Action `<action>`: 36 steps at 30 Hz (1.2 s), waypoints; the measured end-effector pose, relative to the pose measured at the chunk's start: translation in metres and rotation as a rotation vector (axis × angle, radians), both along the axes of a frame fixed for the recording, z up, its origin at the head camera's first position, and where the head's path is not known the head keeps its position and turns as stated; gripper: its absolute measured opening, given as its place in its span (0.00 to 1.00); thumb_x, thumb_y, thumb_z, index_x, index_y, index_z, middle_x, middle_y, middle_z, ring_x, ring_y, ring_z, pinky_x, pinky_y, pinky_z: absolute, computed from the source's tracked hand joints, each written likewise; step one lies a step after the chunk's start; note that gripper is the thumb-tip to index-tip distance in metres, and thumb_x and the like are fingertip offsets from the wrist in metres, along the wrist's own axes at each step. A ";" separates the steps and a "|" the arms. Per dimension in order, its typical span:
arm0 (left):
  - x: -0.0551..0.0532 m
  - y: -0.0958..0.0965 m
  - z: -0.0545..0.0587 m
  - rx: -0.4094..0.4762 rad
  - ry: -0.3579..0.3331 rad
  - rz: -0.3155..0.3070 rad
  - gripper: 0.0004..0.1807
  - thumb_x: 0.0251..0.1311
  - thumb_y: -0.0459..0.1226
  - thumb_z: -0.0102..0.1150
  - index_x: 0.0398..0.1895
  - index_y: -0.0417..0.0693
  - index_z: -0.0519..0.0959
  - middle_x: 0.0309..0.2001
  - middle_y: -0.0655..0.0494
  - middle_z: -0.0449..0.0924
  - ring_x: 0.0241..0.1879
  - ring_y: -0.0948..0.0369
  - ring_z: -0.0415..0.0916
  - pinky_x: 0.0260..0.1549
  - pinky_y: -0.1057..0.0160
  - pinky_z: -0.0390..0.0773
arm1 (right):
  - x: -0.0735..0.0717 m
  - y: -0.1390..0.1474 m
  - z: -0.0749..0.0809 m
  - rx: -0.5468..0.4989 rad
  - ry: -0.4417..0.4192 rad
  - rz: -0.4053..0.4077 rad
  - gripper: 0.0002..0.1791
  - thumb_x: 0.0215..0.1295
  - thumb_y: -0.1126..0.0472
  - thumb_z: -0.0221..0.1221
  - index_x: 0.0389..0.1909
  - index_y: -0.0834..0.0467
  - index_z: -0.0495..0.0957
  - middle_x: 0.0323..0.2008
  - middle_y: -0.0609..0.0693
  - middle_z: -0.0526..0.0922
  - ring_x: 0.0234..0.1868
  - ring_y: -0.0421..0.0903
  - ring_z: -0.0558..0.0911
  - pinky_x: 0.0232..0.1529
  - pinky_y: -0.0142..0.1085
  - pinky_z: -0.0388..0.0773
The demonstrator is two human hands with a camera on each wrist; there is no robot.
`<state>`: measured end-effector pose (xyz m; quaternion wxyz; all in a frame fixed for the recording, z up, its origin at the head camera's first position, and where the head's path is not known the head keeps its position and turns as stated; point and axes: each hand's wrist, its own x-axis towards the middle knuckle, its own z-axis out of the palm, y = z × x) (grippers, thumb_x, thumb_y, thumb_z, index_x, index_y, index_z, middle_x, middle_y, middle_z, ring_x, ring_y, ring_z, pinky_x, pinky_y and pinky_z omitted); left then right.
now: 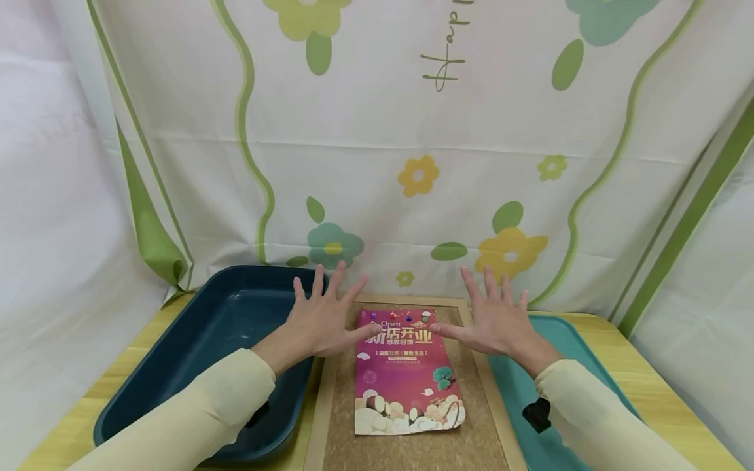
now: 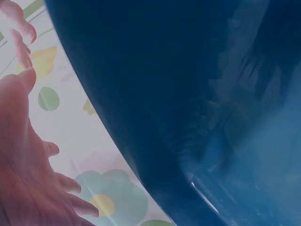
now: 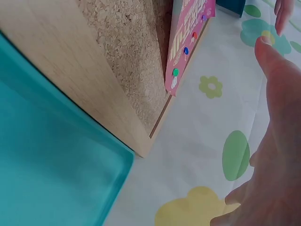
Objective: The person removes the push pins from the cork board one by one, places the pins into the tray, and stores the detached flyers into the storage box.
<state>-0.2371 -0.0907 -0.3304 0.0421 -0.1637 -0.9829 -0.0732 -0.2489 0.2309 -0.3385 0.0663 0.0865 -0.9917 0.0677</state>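
Observation:
Both hands are spread above a cork board with a wooden frame (image 1: 344,392). On the board lies a magenta poster (image 1: 400,386) with Chinese lettering and the word Open. Several coloured pushpins (image 3: 175,72) run along its top edge, and its bottom edge curls a little. My left hand (image 1: 321,320), fingers straight and apart, is over the board's left side and the dark blue tray's edge; nothing is in it. Held the same way, my right hand (image 1: 497,320) is over the board's upper right corner. Its thumb overlaps the poster's edge in the head view.
The deep dark blue tray (image 1: 235,327) stands left of the board, and a shallow teal tray (image 1: 518,392) lies on the right. All rest on a wood-grain table (image 1: 665,366). A white flowered cloth (image 1: 377,183) hangs behind and at both sides.

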 end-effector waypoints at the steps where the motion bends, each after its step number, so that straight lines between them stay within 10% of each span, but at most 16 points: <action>1: 0.001 0.000 0.000 0.000 0.000 0.001 0.54 0.63 0.75 0.51 0.88 0.67 0.49 0.88 0.42 0.37 0.84 0.28 0.35 0.74 0.17 0.40 | 0.000 0.000 0.000 0.002 0.005 0.002 0.72 0.53 0.09 0.51 0.88 0.46 0.36 0.85 0.70 0.40 0.82 0.82 0.43 0.69 0.87 0.41; 19: 0.030 0.011 0.002 0.149 -0.064 0.037 0.55 0.64 0.68 0.60 0.88 0.63 0.48 0.88 0.42 0.36 0.85 0.31 0.33 0.79 0.24 0.39 | -0.003 -0.008 0.000 -0.171 0.080 0.116 0.60 0.63 0.22 0.61 0.86 0.48 0.51 0.83 0.67 0.54 0.80 0.74 0.58 0.73 0.78 0.56; 36: 0.056 0.032 0.014 0.048 -0.132 0.010 0.50 0.66 0.64 0.62 0.87 0.63 0.53 0.87 0.42 0.46 0.86 0.37 0.41 0.81 0.30 0.49 | -0.012 -0.017 -0.001 -0.331 0.101 0.216 0.51 0.70 0.38 0.67 0.85 0.53 0.54 0.82 0.63 0.60 0.80 0.67 0.61 0.74 0.73 0.62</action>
